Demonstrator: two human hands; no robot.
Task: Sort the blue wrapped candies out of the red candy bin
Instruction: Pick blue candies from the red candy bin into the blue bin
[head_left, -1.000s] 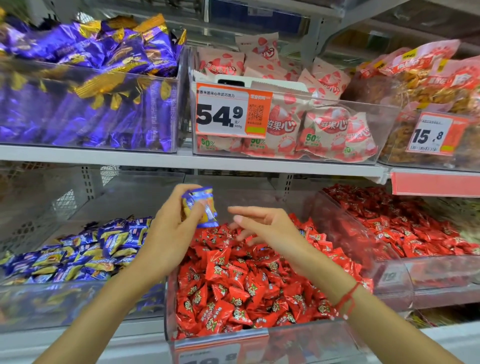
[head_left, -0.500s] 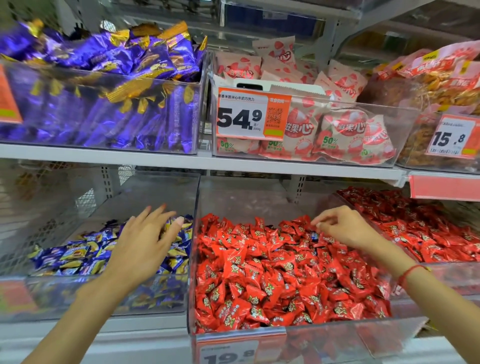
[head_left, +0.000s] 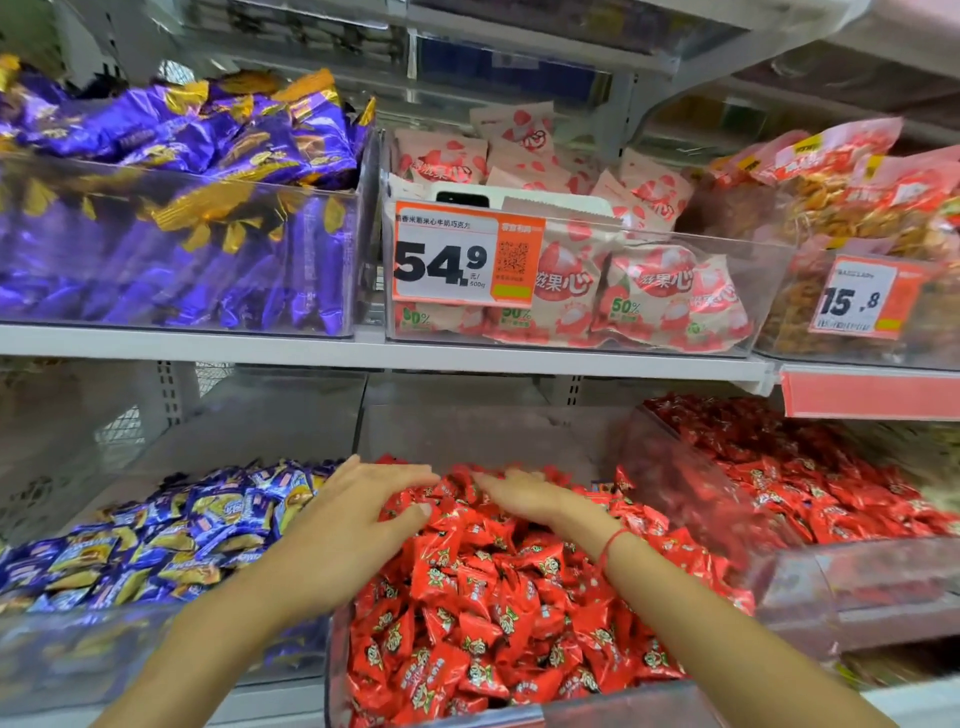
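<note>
The clear red candy bin (head_left: 340, 649) on the lower shelf is heaped with red wrapped candies (head_left: 483, 587). My left hand (head_left: 358, 514) lies on the pile near the bin's left wall, fingers spread and straight. My right hand (head_left: 524, 493) rests flat on the candies at the pile's far middle, fingers pointing left. Neither hand holds anything. One blue wrapped candy (head_left: 602, 487) peeks out at the back of the red pile, right of my right hand. The bin of blue wrapped candies (head_left: 171, 530) stands directly to the left.
A second bin of red candies (head_left: 810, 483) stands to the right. The upper shelf (head_left: 467, 356) overhangs the bins and carries purple wrapped sweets (head_left: 171, 223), pink packets behind a 54.9 price tag (head_left: 457, 254), and snack bags tagged 15.8 (head_left: 857, 296).
My left hand let go of the blue candies over the left bin and moved right onto the red pile. My right hand slid left from the pile's far right to its far middle.
</note>
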